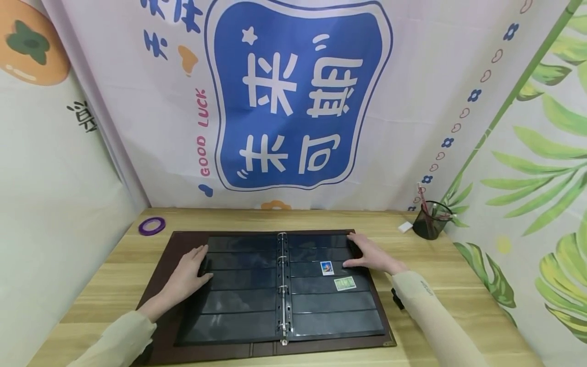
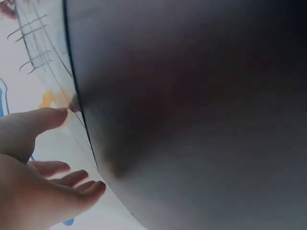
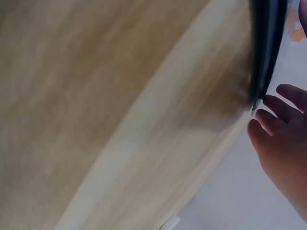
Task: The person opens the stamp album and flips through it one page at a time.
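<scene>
A dark brown stamp album [image 1: 156,285] lies spread on the table, with black pocket pages on both sides of its metal rings [image 1: 283,290]. On the right page [image 1: 335,322] sit a small blue stamp [image 1: 326,268] and a green stamp [image 1: 345,283]. My left hand [image 1: 183,272] is at the outer edge of the left page [image 1: 243,285], over the brown cover, thumb toward the page and fingers relaxed. At the upper right corner is my right hand [image 1: 373,255], its thumb over the right page and its fingertips [image 3: 268,117] at the album's edge.
A purple ring [image 1: 152,226] lies at the table's back left. Toward the back right stand a black mesh pen holder [image 1: 428,224] with pencils and, beside it, a white eraser-like block [image 1: 405,227]. A small black object [image 1: 397,299] shows beneath the right forearm. Printed cloth hangs behind.
</scene>
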The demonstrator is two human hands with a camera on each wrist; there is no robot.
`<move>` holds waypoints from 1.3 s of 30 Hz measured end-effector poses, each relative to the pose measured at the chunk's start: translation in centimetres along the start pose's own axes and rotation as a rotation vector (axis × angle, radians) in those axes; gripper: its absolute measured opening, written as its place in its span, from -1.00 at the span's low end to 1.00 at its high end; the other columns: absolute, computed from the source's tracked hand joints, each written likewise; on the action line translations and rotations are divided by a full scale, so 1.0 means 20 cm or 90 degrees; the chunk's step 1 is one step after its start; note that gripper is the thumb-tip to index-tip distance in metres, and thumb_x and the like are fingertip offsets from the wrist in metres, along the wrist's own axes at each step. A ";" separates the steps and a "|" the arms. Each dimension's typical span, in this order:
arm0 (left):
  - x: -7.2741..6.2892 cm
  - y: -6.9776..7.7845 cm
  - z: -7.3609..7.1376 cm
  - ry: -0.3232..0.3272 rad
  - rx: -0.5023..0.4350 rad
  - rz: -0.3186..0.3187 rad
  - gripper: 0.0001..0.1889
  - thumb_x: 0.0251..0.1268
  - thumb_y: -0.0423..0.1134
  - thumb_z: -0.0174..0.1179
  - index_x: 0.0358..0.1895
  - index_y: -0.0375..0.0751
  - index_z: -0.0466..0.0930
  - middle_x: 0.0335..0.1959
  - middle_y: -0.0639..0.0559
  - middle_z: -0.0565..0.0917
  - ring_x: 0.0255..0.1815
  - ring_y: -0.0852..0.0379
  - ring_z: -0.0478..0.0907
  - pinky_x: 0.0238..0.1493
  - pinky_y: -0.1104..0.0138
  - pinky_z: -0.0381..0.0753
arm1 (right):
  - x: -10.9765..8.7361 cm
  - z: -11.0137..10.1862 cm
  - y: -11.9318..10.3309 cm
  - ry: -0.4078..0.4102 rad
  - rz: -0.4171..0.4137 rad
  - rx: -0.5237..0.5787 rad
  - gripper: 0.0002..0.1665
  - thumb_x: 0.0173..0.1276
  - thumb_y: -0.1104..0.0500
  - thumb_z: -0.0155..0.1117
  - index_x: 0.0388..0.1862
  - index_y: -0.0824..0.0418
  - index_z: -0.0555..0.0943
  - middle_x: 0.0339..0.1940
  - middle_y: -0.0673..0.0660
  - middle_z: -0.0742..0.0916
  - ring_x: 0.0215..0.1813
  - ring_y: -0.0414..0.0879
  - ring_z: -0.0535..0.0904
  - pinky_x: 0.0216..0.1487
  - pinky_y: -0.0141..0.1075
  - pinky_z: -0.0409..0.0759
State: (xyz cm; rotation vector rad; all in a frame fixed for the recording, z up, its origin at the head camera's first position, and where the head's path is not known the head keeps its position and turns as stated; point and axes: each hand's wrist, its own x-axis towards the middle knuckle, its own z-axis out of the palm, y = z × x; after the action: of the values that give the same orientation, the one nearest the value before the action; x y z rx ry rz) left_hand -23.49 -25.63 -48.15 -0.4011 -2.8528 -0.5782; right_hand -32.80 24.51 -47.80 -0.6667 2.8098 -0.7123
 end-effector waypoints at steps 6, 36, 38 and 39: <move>0.00 0.01 0.03 -0.008 0.025 0.087 -0.16 0.25 -0.02 0.34 0.45 -0.48 0.24 0.47 -0.46 0.27 0.49 -0.47 0.16 0.34 -0.33 0.27 | 0.03 0.01 0.02 -0.004 -0.024 -0.025 0.30 0.13 -0.23 0.49 0.57 0.43 0.06 0.60 0.45 0.12 0.61 0.38 0.00 0.54 0.26 0.09; -0.02 0.05 0.04 -0.158 0.034 0.083 -0.09 0.34 0.30 0.10 0.52 -0.33 0.18 0.58 -0.27 0.16 0.58 -0.30 0.11 0.45 -0.32 0.12 | 0.03 0.01 0.01 -0.021 -0.008 0.006 0.28 0.09 -0.25 0.51 0.57 0.35 0.12 0.59 0.40 0.21 0.60 0.35 0.09 0.53 0.22 0.14; -0.02 0.05 0.05 -0.160 0.032 0.083 -0.09 0.34 0.30 0.09 0.52 -0.33 0.17 0.58 -0.27 0.16 0.58 -0.30 0.11 0.45 -0.32 0.12 | 0.03 0.00 0.01 -0.018 -0.008 0.000 0.28 0.07 -0.25 0.53 0.55 0.37 0.15 0.57 0.42 0.25 0.58 0.37 0.12 0.52 0.23 0.17; -0.02 0.05 0.05 -0.161 0.031 0.082 -0.09 0.34 0.30 0.09 0.52 -0.33 0.17 0.58 -0.27 0.16 0.58 -0.30 0.10 0.45 -0.32 0.11 | 0.03 0.00 0.00 -0.017 -0.008 -0.004 0.27 0.07 -0.26 0.53 0.55 0.37 0.16 0.56 0.41 0.27 0.58 0.35 0.14 0.52 0.22 0.18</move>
State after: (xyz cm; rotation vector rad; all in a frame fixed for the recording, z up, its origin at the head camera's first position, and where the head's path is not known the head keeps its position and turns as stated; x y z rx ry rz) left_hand -23.01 -24.45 -48.73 -0.6890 -3.0413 -0.4625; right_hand -33.29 24.32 -47.85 -0.6904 2.7874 -0.6909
